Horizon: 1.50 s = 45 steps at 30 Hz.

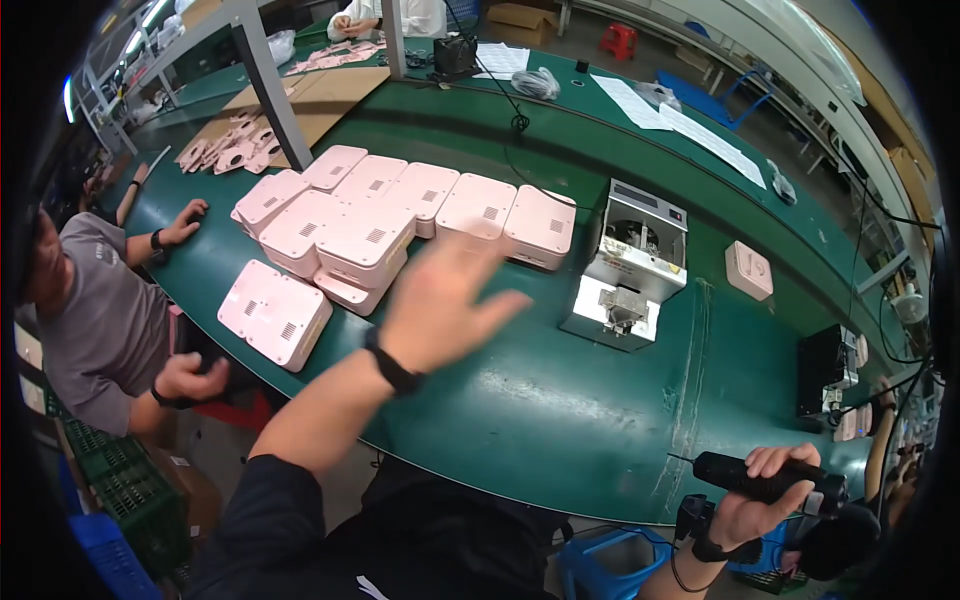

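Note:
My left hand (pixel 445 295) is stretched out over the green table, blurred by motion, its thumb apart from the fingers and nothing visible in it. Just beyond its fingertips lies a pink plastic box (pixel 478 205) with screw holes and a small vent grille. Another pink box (pixel 540 225) sits beside that one, and several more are stacked to the left. At the lower right, my right hand (pixel 765 495) is closed round a black electric screwdriver (pixel 735 474), whose thin bit points left over the table's near edge.
A metal screw-feeding machine (pixel 628 265) stands right of the boxes. Farther right are a lone pink box (pixel 749 270) and a black machine (pixel 826 370). A co-worker (pixel 95 310) sits at the left, near flat pink parts (pixel 235 145) on cardboard. A metal post (pixel 270 95) rises behind the boxes.

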Each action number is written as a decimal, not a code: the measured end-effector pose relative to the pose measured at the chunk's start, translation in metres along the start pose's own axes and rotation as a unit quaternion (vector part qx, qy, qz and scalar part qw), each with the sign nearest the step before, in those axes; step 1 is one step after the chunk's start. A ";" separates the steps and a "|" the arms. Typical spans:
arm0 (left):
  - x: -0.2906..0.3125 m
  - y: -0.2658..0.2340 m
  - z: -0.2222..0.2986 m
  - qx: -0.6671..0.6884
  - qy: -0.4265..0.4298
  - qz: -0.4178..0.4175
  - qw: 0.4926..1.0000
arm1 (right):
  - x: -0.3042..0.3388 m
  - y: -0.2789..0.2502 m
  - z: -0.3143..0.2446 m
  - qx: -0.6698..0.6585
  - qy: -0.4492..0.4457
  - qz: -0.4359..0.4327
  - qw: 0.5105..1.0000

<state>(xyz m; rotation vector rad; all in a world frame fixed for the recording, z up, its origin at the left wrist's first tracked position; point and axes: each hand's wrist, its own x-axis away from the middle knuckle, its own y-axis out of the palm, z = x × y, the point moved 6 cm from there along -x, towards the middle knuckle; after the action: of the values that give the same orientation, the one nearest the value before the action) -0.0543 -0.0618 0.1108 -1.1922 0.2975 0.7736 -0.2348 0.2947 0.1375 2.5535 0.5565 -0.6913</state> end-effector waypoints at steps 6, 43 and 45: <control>0.036 -0.053 -0.094 -0.356 -0.132 -0.037 0.924 | -0.005 0.029 0.049 -0.013 0.030 -0.022 0.999; 0.067 0.092 0.030 0.239 -0.020 -0.232 0.943 | -0.063 0.144 0.082 0.008 0.118 -0.135 0.984; 0.066 0.092 0.031 0.239 -0.017 -0.233 0.943 | -0.058 0.138 0.090 0.009 0.126 -0.116 0.985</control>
<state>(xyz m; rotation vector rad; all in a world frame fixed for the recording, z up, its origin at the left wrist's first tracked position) -0.0750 0.0062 0.0170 -0.7418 0.1505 0.2789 -0.2482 0.1206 0.1404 2.6367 0.9463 -0.4494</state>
